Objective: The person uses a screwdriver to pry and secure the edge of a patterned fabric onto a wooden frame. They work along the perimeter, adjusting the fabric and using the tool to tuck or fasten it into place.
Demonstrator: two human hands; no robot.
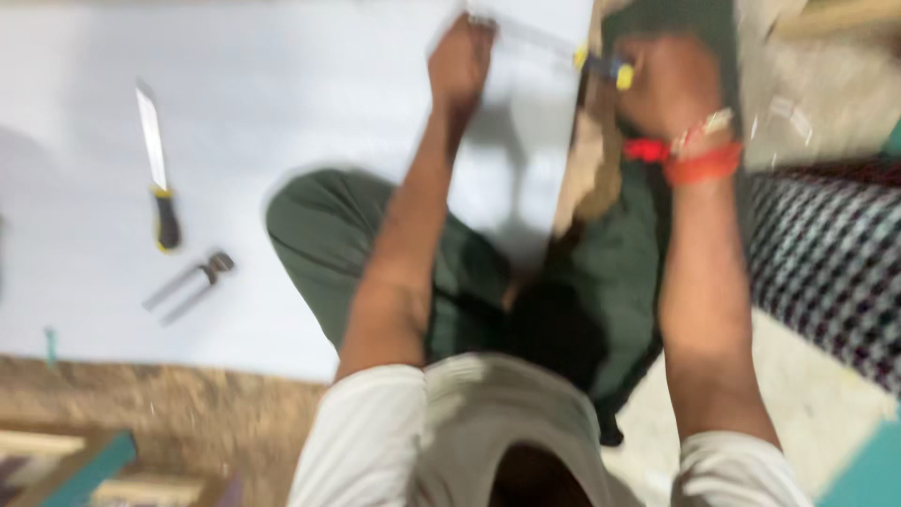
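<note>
The right hand [671, 84] grips a yellow-handled tool [601, 66] whose blade runs left to the left hand [460, 61], fingers closed on its far tip.

My right hand [671, 84] grips a yellow-and-blue-handled tool [601, 66] at the white sheet's [282, 94] edge, left hand [460, 61] pressing the sheet. A black-handled knife [158, 169] and grey metal pincers [192, 282] lie left.

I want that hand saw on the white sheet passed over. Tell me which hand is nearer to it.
The left hand. It rests on the white sheet, across bare sheet from the hand saw. The right hand is farther off, gripping a yellow-and-blue tool.
</note>
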